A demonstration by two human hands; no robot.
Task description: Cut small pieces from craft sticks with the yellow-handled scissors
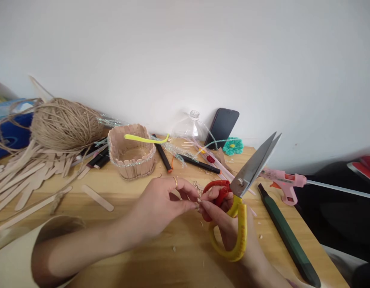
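Observation:
My right hand (pixel 225 219) has its fingers around a pair of scissors (pixel 253 167) with one yellow and one red handle. The blades point up and to the right, only slightly apart. My left hand (pixel 161 204), with a ring on one finger, is pinched closed against my right fingertips. A tiny pale bit seems to sit between the two hands, too small to name. Behind my hands, small wood chips (pixel 198 187) lie on the wooden table (pixel 161 260). Beyond my left hand stands a basket (pixel 132 154) made of craft sticks with a glittery band.
At left are a twine ball (pixel 67 124), loose craft sticks (pixel 25 180) and a blue packet (pixel 11 132). Along the wall stand a cut clear bottle (pixel 192 128), a phone (pixel 222 127) and a teal flower (pixel 233 146). A pink glue gun (pixel 288 184) and green-handled chisel (pixel 288 236) lie right.

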